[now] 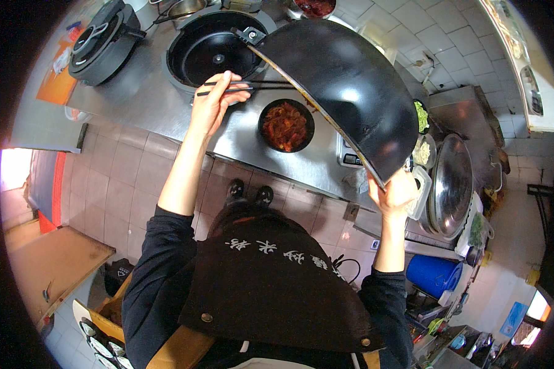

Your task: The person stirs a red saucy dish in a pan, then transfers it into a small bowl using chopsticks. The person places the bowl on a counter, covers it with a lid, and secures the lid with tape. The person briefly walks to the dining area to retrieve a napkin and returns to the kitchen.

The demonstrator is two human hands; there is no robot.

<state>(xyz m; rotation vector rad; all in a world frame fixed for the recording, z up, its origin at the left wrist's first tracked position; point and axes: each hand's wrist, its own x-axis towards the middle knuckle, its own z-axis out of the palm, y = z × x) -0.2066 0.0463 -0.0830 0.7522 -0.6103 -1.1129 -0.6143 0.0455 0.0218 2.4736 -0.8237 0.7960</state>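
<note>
My right hand (395,193) grips the near rim of a large black wok (351,87), which is tilted on its side over the steel counter (231,133). Black chopsticks (247,86) lie in my left hand (216,99), and their tips pass behind the wok's rim. Below the rim sits a black round bowl (286,125) of reddish-brown cooked food, with a few bits of food on the counter beside it. Just beyond my left hand stands an open black cooker pot (217,48). What the wok holds cannot be seen.
A dark lidded cooker (104,44) stands at the far left. Partly under the wok is a digital scale (349,152). Past my right hand are a plastic tub (419,191), bowls of cut vegetables (422,152) and a large metal lid (451,184). A metal bowl (311,8) stands at the back.
</note>
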